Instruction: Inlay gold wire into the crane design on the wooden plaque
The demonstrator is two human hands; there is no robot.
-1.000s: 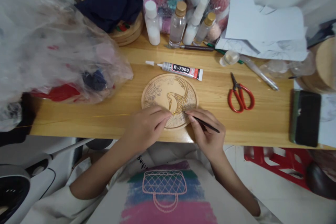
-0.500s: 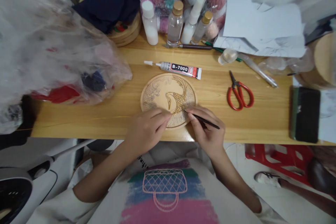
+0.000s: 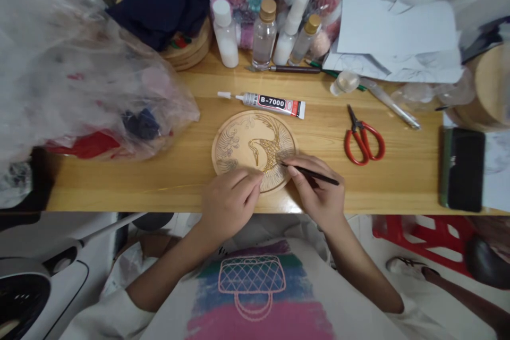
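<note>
A round wooden plaque (image 3: 235,143) lies near the table's front edge, with a long-necked bird outlined in gold and fine dark feather and cloud lines. My left hand (image 3: 229,199) rests over its lower left rim, thumb and forefinger pinched together. A fine gold wire (image 3: 159,189), faint on the table, runs toward that hand; the held end is mostly hidden. In my right hand (image 3: 321,191) are slim black tweezers (image 3: 314,173), their tip at the gold bird's body. Behind the plaque lies a B-7000 glue tube (image 3: 274,104).
Red-handled scissors (image 3: 364,138) lie to the right, and a phone (image 3: 463,170) beyond them. Small bottles (image 3: 264,37), a dark-handled craft tool (image 3: 297,69) and paper sheets (image 3: 398,26) line the back. A large plastic bag (image 3: 119,79) covers the left side.
Both hands have shifted slightly to the right in view, the left more so. The tweezers still point at the bird, at nearly the same place. The gold wire shows less clearly now.
</note>
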